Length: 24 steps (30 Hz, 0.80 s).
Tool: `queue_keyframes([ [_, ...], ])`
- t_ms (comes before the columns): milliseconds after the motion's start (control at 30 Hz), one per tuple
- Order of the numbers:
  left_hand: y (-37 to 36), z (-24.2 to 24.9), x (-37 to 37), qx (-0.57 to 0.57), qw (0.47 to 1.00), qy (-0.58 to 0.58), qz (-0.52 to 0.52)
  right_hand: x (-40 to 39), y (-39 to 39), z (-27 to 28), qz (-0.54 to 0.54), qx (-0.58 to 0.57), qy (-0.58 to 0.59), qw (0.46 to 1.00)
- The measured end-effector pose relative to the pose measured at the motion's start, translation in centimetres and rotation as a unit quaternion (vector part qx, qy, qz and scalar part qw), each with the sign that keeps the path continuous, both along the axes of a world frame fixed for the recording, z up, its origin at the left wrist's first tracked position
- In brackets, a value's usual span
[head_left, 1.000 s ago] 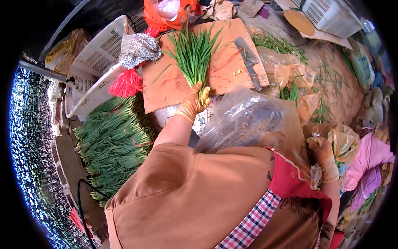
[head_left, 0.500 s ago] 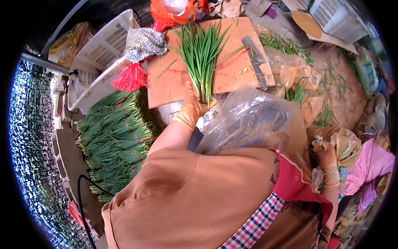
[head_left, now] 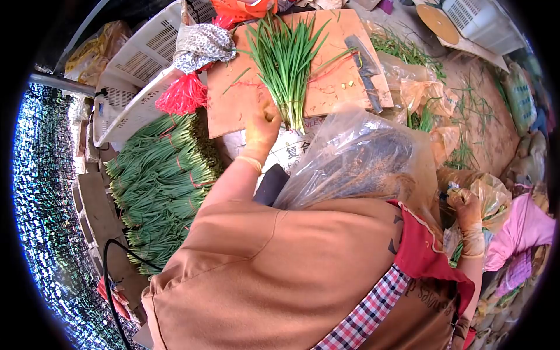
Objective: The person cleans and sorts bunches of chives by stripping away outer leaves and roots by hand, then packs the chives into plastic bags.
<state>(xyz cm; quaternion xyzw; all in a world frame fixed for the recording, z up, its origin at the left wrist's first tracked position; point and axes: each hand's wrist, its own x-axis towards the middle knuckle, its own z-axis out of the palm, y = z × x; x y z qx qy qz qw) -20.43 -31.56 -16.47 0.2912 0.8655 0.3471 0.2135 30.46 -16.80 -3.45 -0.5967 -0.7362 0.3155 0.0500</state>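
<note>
A loose bunch of green leafy stalks [head_left: 287, 64] lies on the orange board [head_left: 227, 111], its pale ends over the near edge. Just left of those ends is my left hand [head_left: 262, 125], in an orange glove, with its fingers curled together; whether anything is inside them is too small to tell. At the right, my right hand [head_left: 465, 205], also gloved, is closed beside a clear plastic bag [head_left: 490, 198], and what it holds is hidden. A broad knife [head_left: 364, 73] rests on the board's right side.
Tied green bundles [head_left: 163, 186] are stacked at the left, below a white crate [head_left: 125, 99]. Red strings [head_left: 184, 99] hang by a patterned cloth [head_left: 204, 46]. Clear plastic sheeting [head_left: 367, 157] covers my lap. Loose greens [head_left: 402, 52] lie behind the board's right side.
My left hand has let go of the bunch's stalk ends and moved slightly left, its fingers now curled. My right hand has shifted a little up and to the right.
</note>
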Motion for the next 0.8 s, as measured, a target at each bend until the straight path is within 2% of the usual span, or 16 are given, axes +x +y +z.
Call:
queue_keyframes([
  [67, 2.0, 2.2, -0.7, -0.077, 0.993, 0.006, -0.09, -1.2, -0.3, 0.8, -0.01, -0.027, 0.01, 1.0],
  [167, 4.3, 2.6, -1.3, -0.191, 0.957, 0.126, -0.178, -1.9, -0.4, 0.8, -0.012, -0.018, 0.024, 0.999],
  [200, 4.9, 2.1, -1.4, -0.224, 0.949, 0.146, -0.167, -1.8, -0.5, 0.7, -0.011, -0.009, 0.026, 1.0],
  [300, 5.6, 0.6, -2.5, -0.203, 0.964, 0.12, -0.126, -2.0, -0.6, 0.9, -0.016, -0.022, 0.015, 1.0],
  [333, 5.8, 0.0, -2.9, -0.17, 0.975, 0.115, -0.085, -2.1, -0.5, 0.9, -0.019, -0.024, 0.015, 0.999],
  [433, 6.9, -2.0, -5.1, -0.154, 0.984, 0.06, -0.073, -2.2, -0.2, 0.8, -0.028, -0.032, 0.015, 0.999],
  [467, 7.0, -3.1, -5.3, -0.083, 0.995, 0.026, -0.037, -2.4, -0.2, 1.0, -0.026, -0.032, 0.011, 0.999],
  [567, 8.2, -2.1, -6.9, -0.019, 0.967, -0.255, 0.016, -3.1, -0.1, 1.6, -0.012, -0.029, -0.011, 0.999],
  [600, 8.1, -2.9, -7.6, -0.026, 0.956, -0.29, 0.028, -3.3, -0.1, 1.7, -0.001, -0.024, -0.024, 0.999],
  [633, 7.7, 0.5, -6.1, 0.025, 0.906, -0.402, 0.132, -3.4, 0.0, 1.8, 0.011, -0.02, -0.037, 0.999],
  [700, 7.7, 0.4, -6.8, 0.03, 0.876, -0.453, 0.164, -3.4, 0.0, 1.7, 0.003, -0.028, -0.027, 0.999],
  [800, 7.5, 2.9, -6.4, -0.043, 0.933, -0.35, 0.07, -2.8, 0.1, 0.9, -0.015, -0.055, -0.005, 0.998],
])
